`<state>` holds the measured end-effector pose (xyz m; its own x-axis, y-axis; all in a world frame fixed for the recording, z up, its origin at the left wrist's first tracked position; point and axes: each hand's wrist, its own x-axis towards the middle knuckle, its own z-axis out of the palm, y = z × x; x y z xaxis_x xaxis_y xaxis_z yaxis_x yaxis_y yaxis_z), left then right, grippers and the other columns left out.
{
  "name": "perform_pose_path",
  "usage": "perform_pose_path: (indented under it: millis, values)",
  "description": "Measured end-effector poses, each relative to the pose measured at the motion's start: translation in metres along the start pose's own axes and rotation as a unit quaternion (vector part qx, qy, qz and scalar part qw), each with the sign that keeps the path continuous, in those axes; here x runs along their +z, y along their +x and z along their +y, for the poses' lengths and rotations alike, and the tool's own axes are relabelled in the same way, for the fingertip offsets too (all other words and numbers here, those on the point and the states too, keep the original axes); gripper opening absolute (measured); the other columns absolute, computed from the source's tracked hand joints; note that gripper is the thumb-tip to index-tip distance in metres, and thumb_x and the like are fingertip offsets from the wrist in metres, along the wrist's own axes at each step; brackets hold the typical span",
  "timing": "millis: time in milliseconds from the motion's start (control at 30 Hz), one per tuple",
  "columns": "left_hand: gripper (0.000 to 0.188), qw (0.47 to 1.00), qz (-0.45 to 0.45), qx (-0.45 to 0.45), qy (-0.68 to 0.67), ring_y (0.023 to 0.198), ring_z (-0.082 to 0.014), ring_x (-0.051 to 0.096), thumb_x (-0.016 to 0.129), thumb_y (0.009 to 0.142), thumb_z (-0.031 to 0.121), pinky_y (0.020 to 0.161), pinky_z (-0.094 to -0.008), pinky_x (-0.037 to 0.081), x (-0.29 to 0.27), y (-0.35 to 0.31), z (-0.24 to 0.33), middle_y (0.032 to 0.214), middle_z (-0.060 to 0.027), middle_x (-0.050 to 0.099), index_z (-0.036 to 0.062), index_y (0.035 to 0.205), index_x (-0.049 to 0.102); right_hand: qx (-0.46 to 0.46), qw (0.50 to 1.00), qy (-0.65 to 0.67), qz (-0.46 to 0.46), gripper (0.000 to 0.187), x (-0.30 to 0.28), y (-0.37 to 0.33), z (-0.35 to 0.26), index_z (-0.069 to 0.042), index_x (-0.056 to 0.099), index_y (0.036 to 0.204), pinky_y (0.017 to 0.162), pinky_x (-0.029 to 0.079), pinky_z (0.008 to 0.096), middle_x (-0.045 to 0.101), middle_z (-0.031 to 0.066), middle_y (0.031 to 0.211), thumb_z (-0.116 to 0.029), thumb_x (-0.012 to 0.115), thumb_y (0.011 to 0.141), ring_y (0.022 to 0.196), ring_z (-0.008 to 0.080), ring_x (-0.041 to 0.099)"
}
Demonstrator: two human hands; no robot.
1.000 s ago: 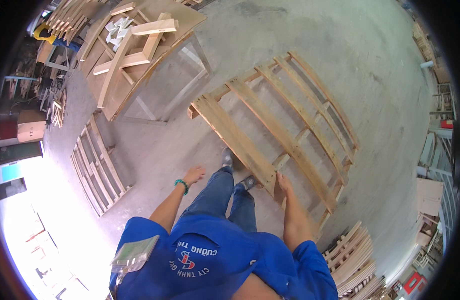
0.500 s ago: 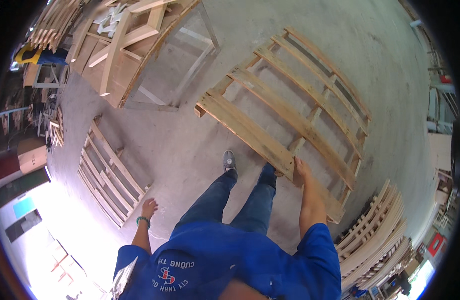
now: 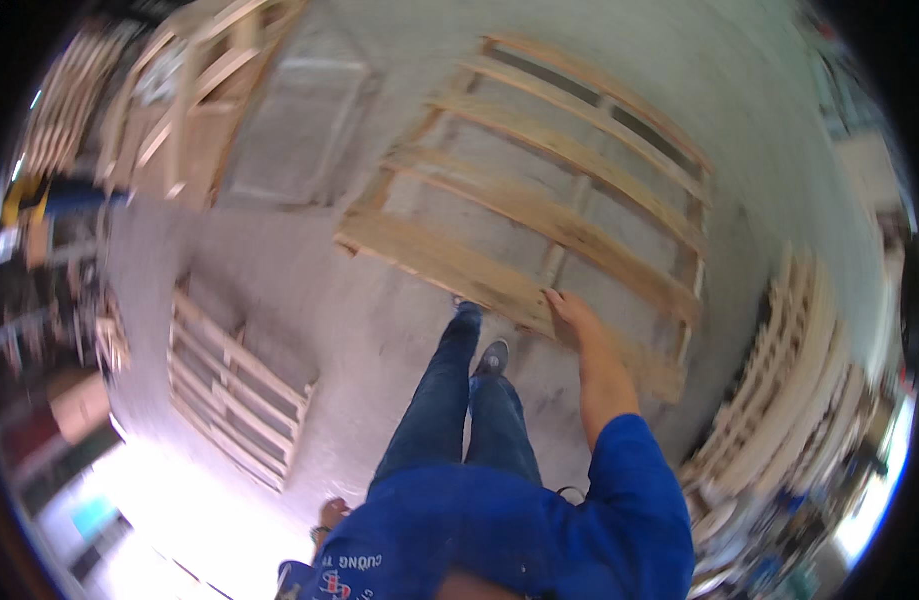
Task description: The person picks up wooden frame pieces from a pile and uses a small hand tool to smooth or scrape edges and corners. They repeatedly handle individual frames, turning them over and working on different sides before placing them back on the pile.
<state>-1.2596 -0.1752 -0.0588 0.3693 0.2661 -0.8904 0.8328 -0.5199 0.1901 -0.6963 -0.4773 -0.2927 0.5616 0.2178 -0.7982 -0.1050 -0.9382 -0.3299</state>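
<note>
A slatted wooden pallet (image 3: 479, 195) stretches out in front of me, its near board running in front of my feet. My right hand (image 3: 575, 312) is closed on that near board, right of its middle, with the fingers over the edge. Down at my left side hangs my left hand (image 3: 332, 513), close to the blue shirt. It is small and blurred, so its fingers do not show clearly; I see nothing in it. Nearest to it is a second, smaller-looking pallet (image 3: 241, 375) on the left.
A work table (image 3: 194, 150) with wooden pieces on it stands at far left, a metal frame (image 3: 299, 130) beside it. Stacked slatted wood (image 3: 779, 370) rises at the right. Past the table is a person in yellow and blue (image 3: 24, 200). Grey concrete floor (image 3: 289, 250) lies between.
My feet have changed places in a step. The held pallet has shifted left and up in view, my right hand still on it. My left hand has dropped back toward my body.
</note>
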Motion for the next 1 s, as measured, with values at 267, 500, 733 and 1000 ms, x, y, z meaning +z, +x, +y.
perform_pose_path:
  millis: [267, 500, 733, 1000]
  values:
    - [0.04, 0.887, 0.097, -0.12, -0.435, 0.092, -0.0273, 0.063, 0.059, 0.09, 0.03, 0.064, -0.0383, 0.052, 0.007, 0.021, -0.028, 0.099, -0.0108, 0.065, 0.0073, 0.122, 0.052, 0.024, 0.998, -0.019, 0.052, 0.07, 0.044, -0.053, 0.058, -0.005, 0.063, 0.112, 0.096, 0.041, 0.0455, 0.058, 0.0216, 0.12, -0.066, 0.046, 0.083, 0.114, 0.0386, 0.053]
    - [0.047, 0.919, 0.059, -0.215, -0.326, 0.085, -0.0174, 0.065, 0.051, 0.094, 0.034, 0.061, -0.0271, 0.048, -0.052, 0.022, -0.067, 0.107, -0.0101, 0.066, 0.006, 0.131, 0.046, 0.029, 0.994, 0.082, 0.07, 0.061, 0.065, -0.091, 0.052, -0.001, 0.062, 0.111, 0.087, 0.046, 0.046, 0.061, 0.022, 0.114, -0.055, 0.051, 0.085, 0.102, 0.0365, 0.06]
    - [0.047, 0.897, 0.066, -0.292, -0.326, 0.088, -0.0197, 0.065, 0.053, 0.092, 0.037, 0.069, -0.0344, 0.048, -0.055, -0.013, -0.112, 0.108, -0.0089, 0.065, 0.0123, 0.131, 0.047, 0.034, 0.991, 0.082, 0.103, 0.061, 0.129, -0.088, 0.06, -0.002, 0.06, 0.117, 0.095, 0.041, 0.0442, 0.056, 0.0253, 0.122, -0.054, 0.052, 0.086, 0.114, 0.039, 0.052]
    - [0.042, 0.902, -0.043, -0.265, -0.337, 0.087, -0.0207, 0.066, 0.055, 0.089, 0.032, 0.063, -0.0337, 0.049, 0.017, -0.041, -0.118, 0.099, -0.0091, 0.068, 0.0121, 0.125, 0.052, 0.127, 0.991, 0.025, 0.027, 0.05, 0.195, -0.203, 0.165, 0.0, 0.057, 0.12, 0.101, 0.035, 0.0454, 0.051, 0.0239, 0.129, -0.041, 0.045, 0.093, 0.12, 0.0382, 0.048]
